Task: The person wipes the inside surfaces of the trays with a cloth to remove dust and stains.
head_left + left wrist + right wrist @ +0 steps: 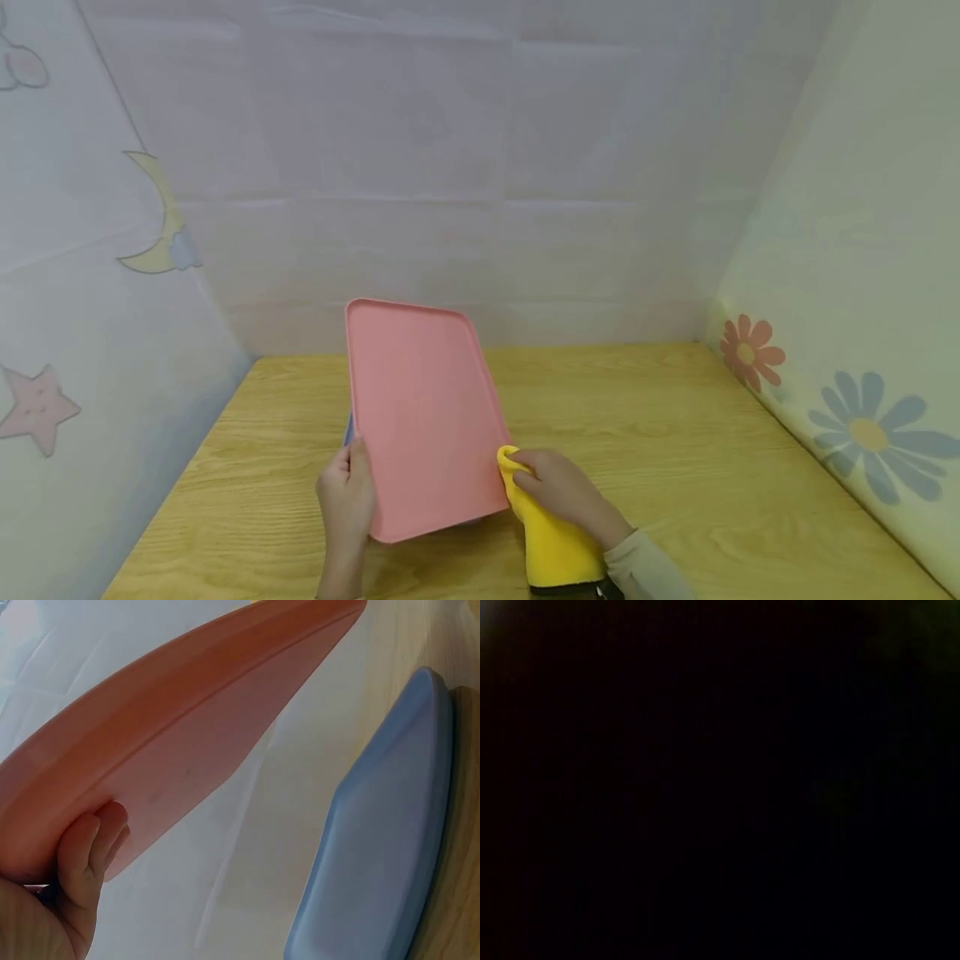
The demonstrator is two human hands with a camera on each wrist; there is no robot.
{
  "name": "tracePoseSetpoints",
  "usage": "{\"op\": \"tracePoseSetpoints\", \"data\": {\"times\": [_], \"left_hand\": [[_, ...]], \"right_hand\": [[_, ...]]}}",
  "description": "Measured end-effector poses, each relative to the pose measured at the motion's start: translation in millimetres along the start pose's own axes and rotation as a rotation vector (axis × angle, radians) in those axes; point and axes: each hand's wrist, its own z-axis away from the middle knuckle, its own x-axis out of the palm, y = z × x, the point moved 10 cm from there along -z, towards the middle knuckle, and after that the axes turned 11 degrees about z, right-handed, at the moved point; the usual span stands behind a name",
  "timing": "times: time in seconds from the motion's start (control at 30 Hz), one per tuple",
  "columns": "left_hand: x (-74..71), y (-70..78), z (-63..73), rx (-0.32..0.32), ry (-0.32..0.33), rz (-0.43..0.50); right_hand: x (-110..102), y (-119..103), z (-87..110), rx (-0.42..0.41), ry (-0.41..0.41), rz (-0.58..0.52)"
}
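Aloft — pink tray (423, 417); between left hand (348, 493), right hand (561, 488).

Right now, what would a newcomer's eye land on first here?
First, the pink tray, tilted up above the wooden table, its left edge gripped by the left hand. Next, the bright yellow cloth in the right hand, at the tray's right edge. A blue tray shows at right in the left wrist view.

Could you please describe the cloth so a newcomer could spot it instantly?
Above the table, the left hand holds up a pink tray. At its right edge, the right hand grips the cloth. It is bright yellow, unlike that tray or the blue tray below.
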Motion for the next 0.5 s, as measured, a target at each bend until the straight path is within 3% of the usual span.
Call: {"op": "tracePoseSetpoints", "data": {"times": [0.17, 0.33, 0.5], "left_hand": [[5.4, -13.2, -0.9, -0.055, -0.011, -0.007], [17.5, -20.3, -1.1, -0.028, -0.024, -0.028], [33.2, -31.6, -1.8, -0.068, -0.066, -0.009]], "right_hand": [[-21, 4, 4.3, 0.019, 0.045, -0.117], [-37, 7, 12.7, 0.045, 0.043, -0.256], [-45, 7, 17.2, 0.05, 0.042, -0.291]]}}
